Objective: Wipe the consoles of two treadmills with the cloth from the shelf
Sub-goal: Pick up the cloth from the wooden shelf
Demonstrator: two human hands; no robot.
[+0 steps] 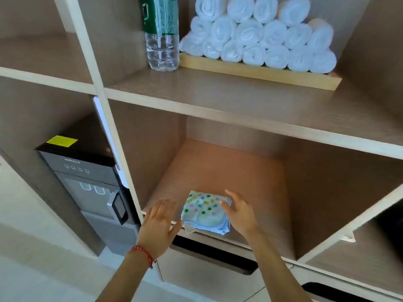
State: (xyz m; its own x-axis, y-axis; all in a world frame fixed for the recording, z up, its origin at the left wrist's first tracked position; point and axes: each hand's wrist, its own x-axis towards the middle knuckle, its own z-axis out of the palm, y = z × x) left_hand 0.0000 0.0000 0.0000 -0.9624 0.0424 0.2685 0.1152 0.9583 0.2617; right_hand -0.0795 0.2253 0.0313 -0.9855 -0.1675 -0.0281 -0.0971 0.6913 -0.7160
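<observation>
Since the cloth [206, 211] is folded into a neat little square right at the front lip of the lower shelf [246, 171], low centre of the frame, I'd say the trick is to take the whole stack at once, not just the top layer. Right hand [239, 212] rests at the cloth's right edge with fingers spread and relaxed, fingertips touching or just over the fabric, nothing pinched yet as far as I can see. Left hand [158, 223] hovers flat and wide just left of the cloth, not touching it, holding nothing. My guess: slide the right thumb under the front edge, which hangs slightly over the lip, and clamp down on all the folds so it doesn't flop open on the way out.

Stuff I can't make out: whether the right fingertips actually press the cloth, they're blurry. How many layers the fold has, no idea. No treadmills anywhere in view, so no clue where they stand. Water bottle [162, 33] at top centre is cut off by the frame edge, rolled white towels [259, 33] beside it too. Dark water dispenser [91, 182] at left has unreadable labels.
</observation>
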